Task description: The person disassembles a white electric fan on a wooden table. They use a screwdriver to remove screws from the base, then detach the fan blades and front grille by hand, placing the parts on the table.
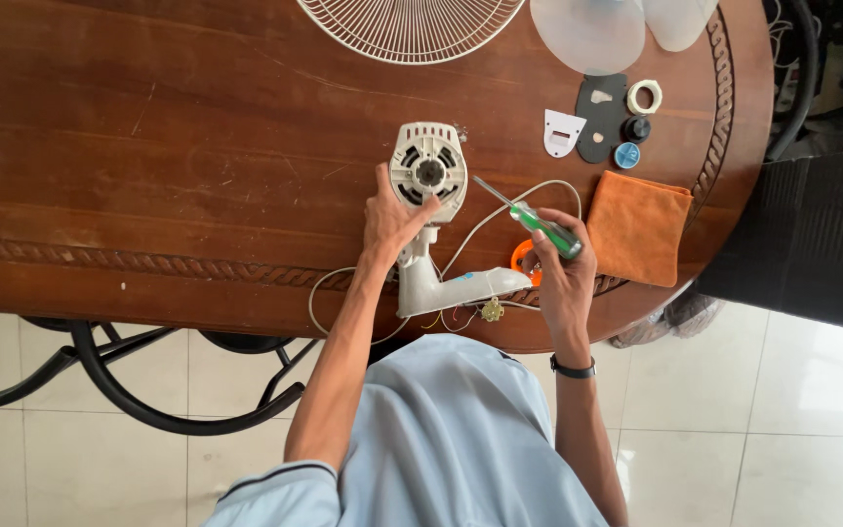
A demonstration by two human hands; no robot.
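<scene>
A white fan motor housing (428, 168) with its neck and base piece (446, 286) lies on the dark wooden table (178, 146). My left hand (390, 220) grips the housing at its left side, thumb near the motor shaft. My right hand (560, 273) holds a screwdriver with a green handle (548, 228); its metal shaft points up and left toward the housing, not touching it. A white cable (500, 210) loops between the two hands. Loose coloured wires (456, 317) hang from the base at the table's front edge.
An orange cloth (638, 226) lies right of my right hand. Behind it sit a black plate (602, 117), a white cover piece (563, 132), a white ring nut (644, 96) and two small caps (631, 141). A wire fan guard (412, 24) and clear blades (592, 29) lie at the far edge.
</scene>
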